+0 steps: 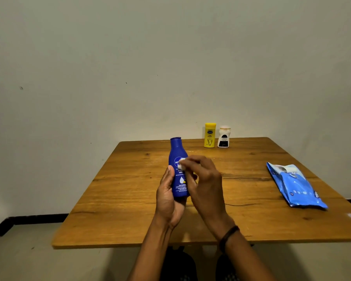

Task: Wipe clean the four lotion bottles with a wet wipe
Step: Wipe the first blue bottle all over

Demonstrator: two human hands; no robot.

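Observation:
My left hand (167, 196) grips the lower half of a blue lotion bottle (177, 157), held upright above the table. Against the bottle's round logo, my right hand (204, 179) pinches a small white wet wipe (181, 162); most of the wipe is hidden under the fingers. A yellow lotion bottle (210, 135) and a white lotion bottle with a dark label (224, 137) stand side by side at the table's far edge. A fourth bottle is not visible.
A wooden table (130, 199) stands against a plain wall. A blue pack of wet wipes (295, 186) lies flat on the right side, its flap peeled back. The floor shows beyond the table's left edge.

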